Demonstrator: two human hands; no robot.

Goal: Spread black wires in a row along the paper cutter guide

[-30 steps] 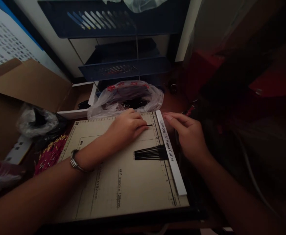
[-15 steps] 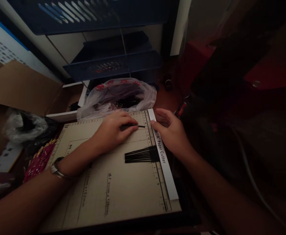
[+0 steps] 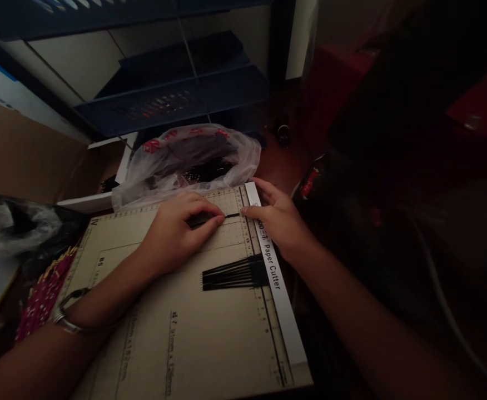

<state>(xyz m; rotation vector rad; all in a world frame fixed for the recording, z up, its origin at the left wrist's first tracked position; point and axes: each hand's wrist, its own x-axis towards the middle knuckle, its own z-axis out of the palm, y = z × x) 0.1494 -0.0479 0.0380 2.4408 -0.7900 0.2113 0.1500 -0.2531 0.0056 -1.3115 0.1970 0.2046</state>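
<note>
Left hand (image 3: 177, 230) is pinched nearly closed, thumb and index on a thin black cord (image 3: 232, 215) that pokes out toward the ruler edge near the board's far end. Right hand (image 3: 279, 222) is partly open, thumb lying across the white strip (image 3: 285, 316), tip close to the cord's end, other fingers over by the strip's outer edge. Strip's flat and smooth, reads "Paper Cutter". Board (image 3: 214, 339) is beige, printed with grid lines and sizes. A fan of skinny black strands (image 3: 235, 272) lies on it, wider ends up against the strip. Behind it there's a crinkly see-through bag (image 3: 139, 180) with dark stuff inside, plus a blue shelf (image 3: 230, 89). Cardboard box (image 3: 22, 150) on the left, room's pretty dim.
</note>
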